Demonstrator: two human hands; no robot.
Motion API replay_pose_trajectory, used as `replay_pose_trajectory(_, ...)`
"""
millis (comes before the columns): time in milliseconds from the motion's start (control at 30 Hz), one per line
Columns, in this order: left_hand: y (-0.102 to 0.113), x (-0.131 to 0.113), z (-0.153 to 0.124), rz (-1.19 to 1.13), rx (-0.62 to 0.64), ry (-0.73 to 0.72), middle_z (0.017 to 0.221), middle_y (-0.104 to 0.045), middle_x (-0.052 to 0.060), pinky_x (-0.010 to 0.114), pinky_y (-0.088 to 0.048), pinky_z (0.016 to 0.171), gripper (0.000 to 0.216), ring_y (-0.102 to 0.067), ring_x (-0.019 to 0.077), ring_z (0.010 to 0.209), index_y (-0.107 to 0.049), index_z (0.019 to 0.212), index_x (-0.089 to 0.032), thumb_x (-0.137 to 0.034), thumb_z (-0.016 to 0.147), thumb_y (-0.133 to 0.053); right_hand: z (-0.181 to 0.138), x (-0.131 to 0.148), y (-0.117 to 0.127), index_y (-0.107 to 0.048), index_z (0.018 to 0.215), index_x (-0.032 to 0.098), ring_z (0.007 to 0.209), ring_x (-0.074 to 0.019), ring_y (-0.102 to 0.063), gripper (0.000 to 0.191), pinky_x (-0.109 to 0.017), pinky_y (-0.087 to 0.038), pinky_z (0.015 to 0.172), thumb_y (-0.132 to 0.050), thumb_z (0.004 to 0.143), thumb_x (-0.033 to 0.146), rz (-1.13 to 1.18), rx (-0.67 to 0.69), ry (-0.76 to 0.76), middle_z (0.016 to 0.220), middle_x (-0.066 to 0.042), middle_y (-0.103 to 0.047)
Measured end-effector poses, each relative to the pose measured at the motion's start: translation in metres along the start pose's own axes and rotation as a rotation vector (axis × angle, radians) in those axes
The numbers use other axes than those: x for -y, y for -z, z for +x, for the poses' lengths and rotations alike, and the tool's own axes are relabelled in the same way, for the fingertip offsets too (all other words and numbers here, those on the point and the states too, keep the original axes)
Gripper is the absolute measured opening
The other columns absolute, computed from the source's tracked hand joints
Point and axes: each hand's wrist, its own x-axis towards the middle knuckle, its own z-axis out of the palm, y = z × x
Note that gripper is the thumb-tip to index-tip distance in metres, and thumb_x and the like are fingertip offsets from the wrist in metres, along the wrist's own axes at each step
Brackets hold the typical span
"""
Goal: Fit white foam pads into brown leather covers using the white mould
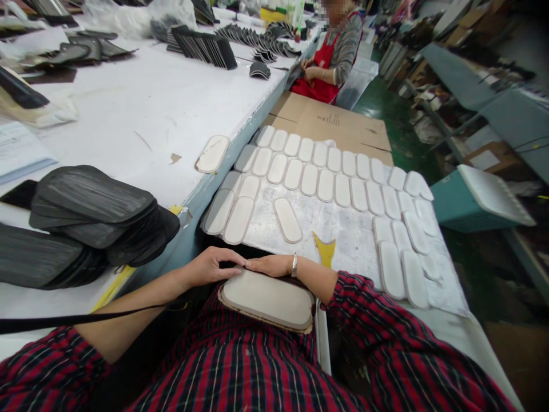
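A cream oblong pad point(268, 297) with rounded ends and a ragged brown rim lies on my lap. My left hand point(217, 266) grips its far left edge, thumb on the top face and fingers along the far side. My right hand point(272, 266) presses along the far edge, fingers together and pointing left; its fingertips meet those of the left hand. Anything small between the fingertips is hidden. Just beyond, a single pale oblong piece point(288, 220) lies on a light board point(317, 220), with rows of similar pieces point(309, 178) around it.
Stacked black oblong pieces point(94, 194) sit on the white table point(141, 109) at left. One pale piece point(213, 153) lies near its edge. A yellow forked piece point(325, 250) rests on the board. A co-worker in a red apron point(323, 63) sits beyond the cardboard point(338, 123). A teal bin point(467, 200) stands right.
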Motion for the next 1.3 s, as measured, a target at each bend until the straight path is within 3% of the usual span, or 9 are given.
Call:
replay_pose_trajectory(200, -0.002, -0.017, -0.003, 0.041, 0.005, 0.072, 0.102, -0.066, 0.005, 0.027, -0.047, 0.085, 0.034, -0.061, 0.0158, 0.092, -0.056, 0.107, -0.016, -0.031, 0.076, -0.059, -0.017, 0.010, 0.000, -0.025, 0.138, 0.012, 0.131, -0.0184, -0.024, 0.077, -0.031, -0.015, 0.111, -0.017, 0.083, 0.065, -0.050, 0.018, -0.009, 0.143, -0.007, -0.026)
replay_pose_trajectory(600, -0.005, -0.016, -0.004, 0.170, 0.021, 0.080, 0.108, -0.064, 0.005, 0.029, -0.046, 0.089, 0.036, -0.059, 0.0168, 0.098, -0.057, 0.110, -0.018, -0.037, 0.080, -0.054, -0.119, -0.016, -0.011, -0.034, 0.135, 0.026, 0.129, -0.0130, -0.030, 0.056, -0.026, -0.020, 0.108, -0.032, 0.087, 0.055, 0.153, -0.098, -0.050, 0.139, 0.003, -0.035)
replay_pose_trajectory(733, -0.005, -0.029, -0.003, 0.340, -0.015, -0.076, 0.120, -0.056, 0.008, 0.037, -0.036, 0.100, 0.040, -0.047, 0.0214, 0.115, -0.055, 0.113, -0.017, -0.039, 0.080, -0.054, -0.125, -0.014, -0.010, -0.045, 0.129, 0.025, 0.122, -0.0150, -0.040, 0.051, -0.029, -0.029, 0.105, -0.037, 0.087, 0.053, 0.096, -0.188, -0.102, 0.133, 0.000, -0.044)
replay_pose_trajectory(800, -0.009, -0.043, -0.003, 0.424, -0.015, -0.210, 0.126, -0.051, 0.010, 0.039, -0.033, 0.102, 0.042, -0.041, 0.0227, 0.120, -0.053, 0.116, -0.017, -0.039, 0.080, -0.055, -0.130, -0.006, -0.014, -0.049, 0.126, 0.022, 0.116, -0.0157, -0.047, 0.050, -0.030, -0.034, 0.100, -0.034, 0.088, 0.052, 0.031, -0.332, -0.130, 0.129, -0.003, -0.049)
replay_pose_trajectory(933, -0.033, -0.073, -0.011, 0.547, 0.086, -0.388, 0.117, -0.055, 0.010, 0.038, -0.037, 0.094, 0.047, -0.047, 0.0223, 0.107, -0.052, 0.117, -0.018, -0.044, 0.079, -0.055, -0.165, 0.020, -0.057, -0.058, 0.110, 0.018, 0.095, -0.0160, -0.057, 0.042, -0.030, -0.043, 0.086, -0.036, 0.089, 0.047, -0.174, -0.917, -0.201, 0.105, -0.007, -0.062)
replay_pose_trajectory(1000, -0.050, -0.081, -0.015, 0.626, 0.134, -0.444, 0.112, -0.056, 0.010, 0.038, -0.038, 0.089, 0.049, -0.049, 0.0229, 0.101, -0.052, 0.117, -0.017, -0.048, 0.078, -0.055, -0.183, 0.029, -0.095, -0.061, 0.094, 0.018, 0.078, -0.0142, -0.058, 0.035, -0.026, -0.045, 0.073, -0.040, 0.088, 0.045, -0.218, -1.080, -0.292, 0.084, -0.004, -0.064)
replay_pose_trajectory(1133, -0.081, -0.082, -0.020, 0.785, 0.137, -0.509, 0.107, -0.056, 0.010, 0.037, -0.037, 0.082, 0.046, -0.049, 0.0230, 0.096, -0.053, 0.115, -0.018, -0.046, 0.079, -0.055, -0.183, 0.019, -0.165, -0.057, 0.061, 0.016, 0.045, -0.0092, -0.049, 0.041, -0.020, -0.038, 0.044, -0.047, 0.083, 0.049, 0.048, -0.933, -0.443, 0.050, 0.001, -0.054)
replay_pose_trajectory(1200, -0.090, -0.079, -0.020, 0.844, 0.111, -0.515, 0.105, -0.056, 0.010, 0.035, -0.036, 0.079, 0.042, -0.048, 0.0225, 0.094, -0.053, 0.114, -0.019, -0.043, 0.080, -0.055, -0.164, 0.006, -0.182, -0.059, 0.063, 0.016, 0.042, -0.0086, -0.048, 0.039, -0.019, -0.036, 0.041, -0.050, 0.081, 0.049, 0.226, -0.897, -0.424, 0.051, 0.001, -0.056)
replay_pose_trajectory(1300, -0.096, -0.075, -0.021, 0.883, 0.086, -0.503, 0.106, -0.056, 0.009, 0.035, -0.035, 0.078, 0.040, -0.047, 0.0220, 0.095, -0.052, 0.115, -0.019, -0.040, 0.082, -0.054, -0.133, -0.008, -0.187, -0.065, 0.074, 0.015, 0.043, -0.0086, -0.051, 0.035, -0.019, -0.038, 0.042, -0.053, 0.077, 0.048, 0.380, -0.973, -0.316, 0.060, -0.001, -0.063)
